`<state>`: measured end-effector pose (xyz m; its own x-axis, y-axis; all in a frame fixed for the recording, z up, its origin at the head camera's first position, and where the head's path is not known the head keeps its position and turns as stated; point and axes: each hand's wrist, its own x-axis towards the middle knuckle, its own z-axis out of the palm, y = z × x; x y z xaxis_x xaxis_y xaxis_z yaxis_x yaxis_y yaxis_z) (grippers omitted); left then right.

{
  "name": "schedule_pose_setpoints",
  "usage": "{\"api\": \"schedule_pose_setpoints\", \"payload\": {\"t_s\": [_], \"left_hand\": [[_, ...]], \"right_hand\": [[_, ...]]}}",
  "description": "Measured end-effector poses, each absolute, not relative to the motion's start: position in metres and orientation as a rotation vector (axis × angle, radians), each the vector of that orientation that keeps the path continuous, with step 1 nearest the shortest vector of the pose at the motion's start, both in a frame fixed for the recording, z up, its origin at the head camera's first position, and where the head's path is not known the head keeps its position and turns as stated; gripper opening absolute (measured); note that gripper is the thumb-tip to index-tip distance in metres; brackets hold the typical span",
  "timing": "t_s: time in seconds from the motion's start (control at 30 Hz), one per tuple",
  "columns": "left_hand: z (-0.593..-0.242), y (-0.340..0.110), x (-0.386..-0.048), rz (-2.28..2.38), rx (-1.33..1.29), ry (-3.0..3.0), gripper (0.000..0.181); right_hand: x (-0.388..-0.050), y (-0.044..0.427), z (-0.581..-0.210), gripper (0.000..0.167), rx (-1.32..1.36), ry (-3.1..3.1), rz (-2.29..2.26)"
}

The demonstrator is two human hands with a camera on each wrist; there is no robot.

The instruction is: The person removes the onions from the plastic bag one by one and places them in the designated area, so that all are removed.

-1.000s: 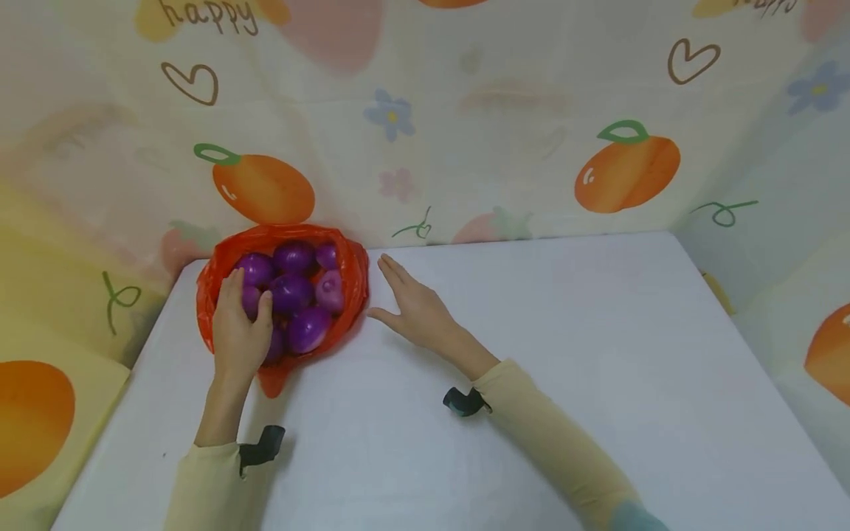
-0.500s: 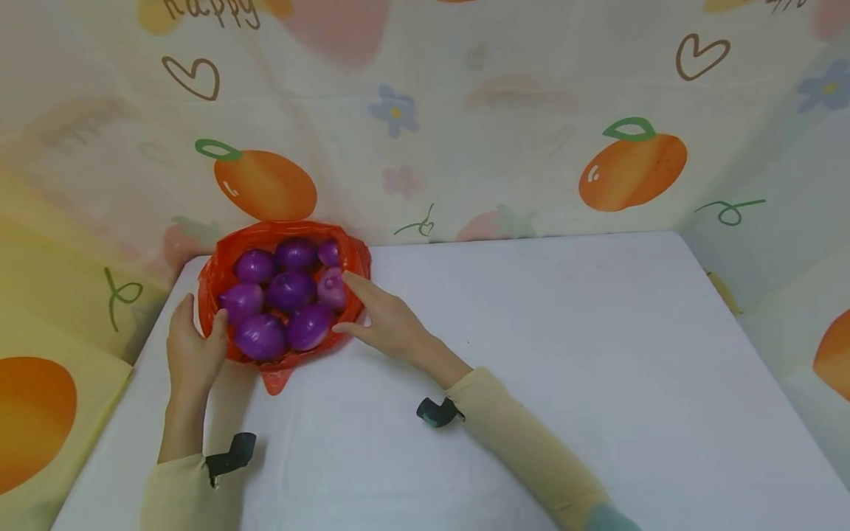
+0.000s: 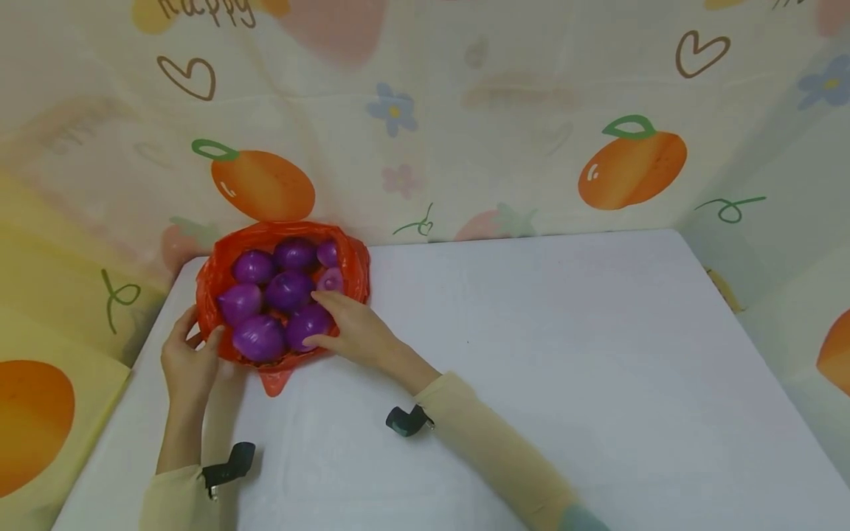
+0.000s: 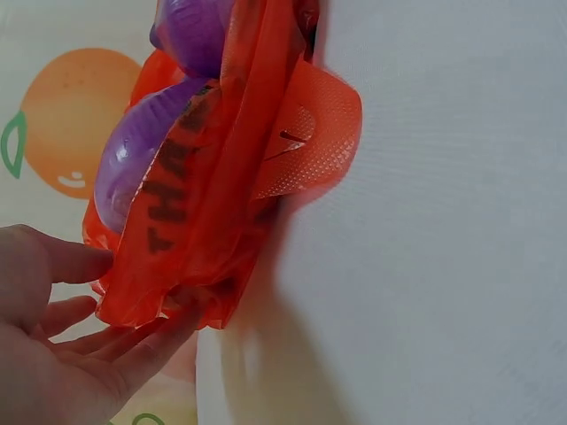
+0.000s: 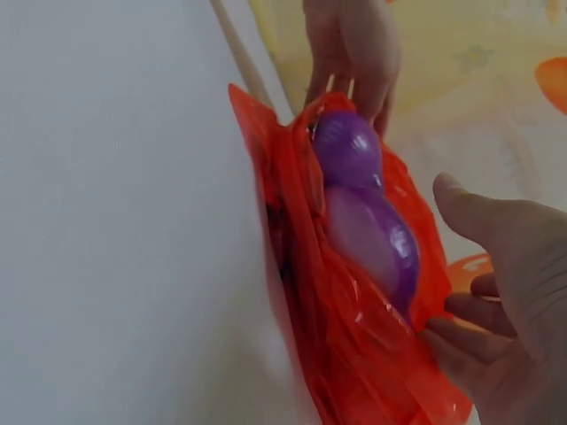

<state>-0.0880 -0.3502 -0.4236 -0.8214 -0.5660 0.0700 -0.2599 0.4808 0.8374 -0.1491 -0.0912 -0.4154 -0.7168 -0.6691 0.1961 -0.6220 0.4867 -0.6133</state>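
An open red plastic bag (image 3: 356, 267) with its rim rolled outward stands at the back left of the white table. Several shiny purple onions (image 3: 259, 338) fill it. At the bag's left side is my left hand (image 3: 189, 369), its fingertips against the plastic and the thumb by the rim. Dark printed letters show on the bag (image 4: 190, 212) in the left wrist view. My right hand (image 3: 365, 332) reaches over the bag's right rim, beside the front right onion (image 3: 307, 324). In the right wrist view its thumb stands apart from the fingers, which are at the plastic; contact with an onion cannot be told.
White cloth covers the table (image 3: 531, 354), which extends to the right of the bag. A patterned curtain (image 3: 451, 147) with printed oranges hangs close behind the bag. A bag handle flap (image 3: 274, 382) lies toward the front.
My left hand has come off the onions and moved to the bag's left side. My right hand has moved left, from beside the bag to over its right rim. The bag has hardly moved.
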Motion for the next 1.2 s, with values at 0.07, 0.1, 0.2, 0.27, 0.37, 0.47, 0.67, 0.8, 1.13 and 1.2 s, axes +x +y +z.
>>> {"api": "schedule_pose_setpoints", "payload": {"t_s": [0.07, 0.1, 0.2, 0.27, 0.37, 0.47, 0.67, 0.8, 1.13, 1.2], "left_hand": [[-0.425, -0.35, -0.088, -1.285, 0.703, -2.388, 0.054], [-0.425, -0.35, -0.088, -1.288, 0.707, -2.386, 0.054], [-0.425, -0.349, -0.087, -1.305, 0.72, -2.374, 0.052], [-0.425, -0.348, -0.086, -1.314, 0.726, -2.371, 0.051], [-0.425, -0.348, -0.086, -1.322, 0.734, -2.37, 0.05], [-0.425, -0.35, -0.086, -1.315, 0.748, -2.379, 0.049], [-0.423, -0.355, -0.089, -1.266, 0.734, -2.421, 0.048], [-0.422, -0.356, -0.09, -1.255, 0.698, -2.428, 0.047], [-0.42, -0.352, -0.089, -1.284, 0.704, -2.423, 0.047], [-0.42, -0.352, -0.088, -1.277, 0.72, -2.428, 0.048]], "right_hand": [[-0.149, -0.096, -0.416, 0.078, -1.125, 2.693, -0.992], [-0.149, -0.098, -0.417, 0.078, -1.119, 2.718, -0.963], [-0.148, -0.104, -0.419, 0.079, -1.112, 2.785, -0.873], [-0.148, -0.108, -0.421, 0.08, -1.114, 2.826, -0.813], [-0.147, -0.113, -0.423, 0.082, -1.117, 2.877, -0.73], [-0.145, -0.119, -0.426, 0.083, -1.138, 2.932, -0.618], [-0.141, -0.129, -0.43, 0.082, -1.141, 2.996, -0.415], [-0.138, -0.13, -0.428, 0.078, -1.147, 2.991, -0.418], [-0.138, -0.122, -0.414, 0.079, -1.166, 3.009, -0.463], [-0.138, -0.118, -0.408, 0.081, -1.161, 2.998, -0.526]]}}
